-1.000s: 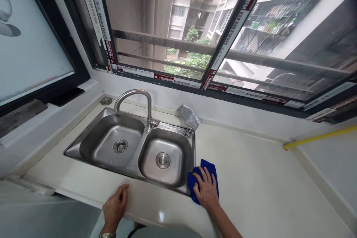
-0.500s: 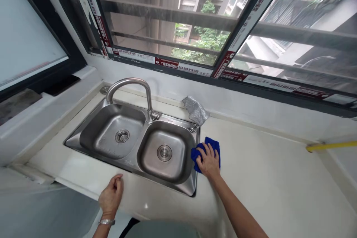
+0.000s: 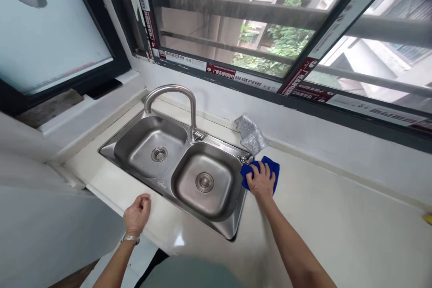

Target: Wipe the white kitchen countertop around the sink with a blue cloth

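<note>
My right hand [image 3: 261,182] presses flat on a blue cloth [image 3: 274,170] that lies on the white countertop [image 3: 324,216] beside the far right corner of the steel double sink [image 3: 232,229]. The cloth touches the sink's rim next to a small metal knob [image 3: 245,158]. My left hand [image 3: 137,214] rests on the counter's front edge in front of the left basin, fingers curled, holding nothing. A watch sits on that wrist.
A curved steel faucet [image 3: 184,96] stands behind the two basins. A crumpled silver scouring cloth [image 3: 251,135] leans against the back wall just beyond the blue cloth. A window with a dark frame [image 3: 236,85] runs along the back. A yellow object [image 3: 428,218] shows at the right edge.
My right hand has slid the blue cloth away from me along the sink's right rim, from the near corner to the far corner. The left hand stayed on the counter edge.
</note>
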### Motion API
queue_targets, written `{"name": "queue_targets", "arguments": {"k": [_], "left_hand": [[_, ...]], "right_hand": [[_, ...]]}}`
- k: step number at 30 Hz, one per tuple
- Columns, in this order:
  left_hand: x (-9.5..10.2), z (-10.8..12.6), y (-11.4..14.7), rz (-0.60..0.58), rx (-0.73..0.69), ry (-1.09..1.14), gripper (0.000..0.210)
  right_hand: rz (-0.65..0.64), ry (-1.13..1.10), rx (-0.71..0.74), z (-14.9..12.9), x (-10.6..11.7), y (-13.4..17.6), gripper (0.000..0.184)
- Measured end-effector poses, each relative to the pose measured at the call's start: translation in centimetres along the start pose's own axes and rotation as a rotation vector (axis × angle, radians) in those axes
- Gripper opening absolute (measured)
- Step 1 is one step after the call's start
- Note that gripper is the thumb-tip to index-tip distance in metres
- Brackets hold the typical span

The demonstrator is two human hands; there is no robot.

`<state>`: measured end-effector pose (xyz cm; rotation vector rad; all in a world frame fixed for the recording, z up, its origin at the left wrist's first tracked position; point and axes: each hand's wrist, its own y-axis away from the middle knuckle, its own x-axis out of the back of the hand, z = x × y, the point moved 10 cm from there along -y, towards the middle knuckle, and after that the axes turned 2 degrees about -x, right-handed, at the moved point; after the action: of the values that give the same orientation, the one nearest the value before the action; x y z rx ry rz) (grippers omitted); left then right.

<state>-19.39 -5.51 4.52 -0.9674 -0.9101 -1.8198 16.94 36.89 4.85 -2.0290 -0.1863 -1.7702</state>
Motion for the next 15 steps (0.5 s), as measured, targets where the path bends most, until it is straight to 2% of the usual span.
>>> {"name": "queue_targets", "arguments": {"k": [8,13,15], "left_hand": [[0.0,0.6,0.1,0.019,-0.08,-0.052,0.03],[-0.4,0.3,0.0,0.006,-0.097,-0.028,0.029],[-0.7,0.2,0.1,0.005,-0.105,-0.017,0.029]], "right_hand": [[-0.037,0.082,-0.064,-2.2,0.1,3.5,0.051],[-0.041,0.141,0.041,-5.2,1.0,7.6,0.041],[-0.117,0.072,0.08,-6.4,0.7,9.6,0.039]]}}
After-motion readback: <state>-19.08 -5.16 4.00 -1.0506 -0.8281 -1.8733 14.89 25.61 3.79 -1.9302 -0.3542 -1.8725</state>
